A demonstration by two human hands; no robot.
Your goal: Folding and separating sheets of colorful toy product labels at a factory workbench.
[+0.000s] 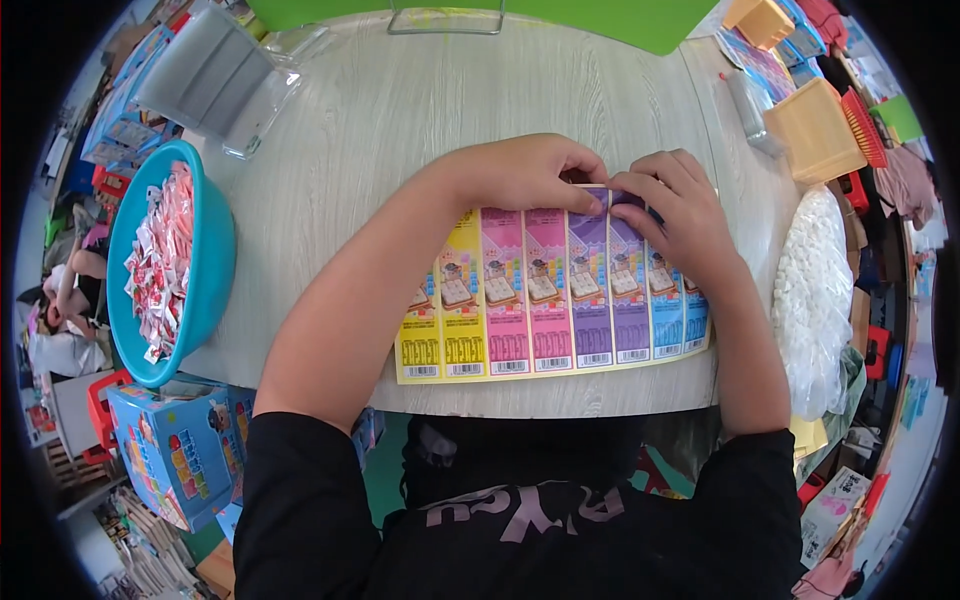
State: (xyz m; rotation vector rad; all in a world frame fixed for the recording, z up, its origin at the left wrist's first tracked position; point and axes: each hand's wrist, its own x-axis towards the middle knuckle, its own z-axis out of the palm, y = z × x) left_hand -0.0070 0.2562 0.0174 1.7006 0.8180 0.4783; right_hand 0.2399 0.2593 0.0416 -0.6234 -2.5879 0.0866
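A sheet of printed label stickers (498,325) lies across the table's near part, with tall strips in yellow, pink, purple and blue and a barcode at the foot of each. At its far edge my left hand (528,172) is closed, the thumb pressed on a purple label and the fingers curled behind. Close beside it my right hand (682,208) pinches the same edge by the second purple label, thumb and fingers bent. The two hands' fingertips nearly meet. My left wrist and hand cover the sheet's upper left corner.
A teal basin (222,270) full of small red-and-white packets stands at the left. Behind it is a grey plastic container (205,75). A clear bag of white pieces (815,290) and a tan bin (815,130) are at the right. A green board (590,18) borders the far side.
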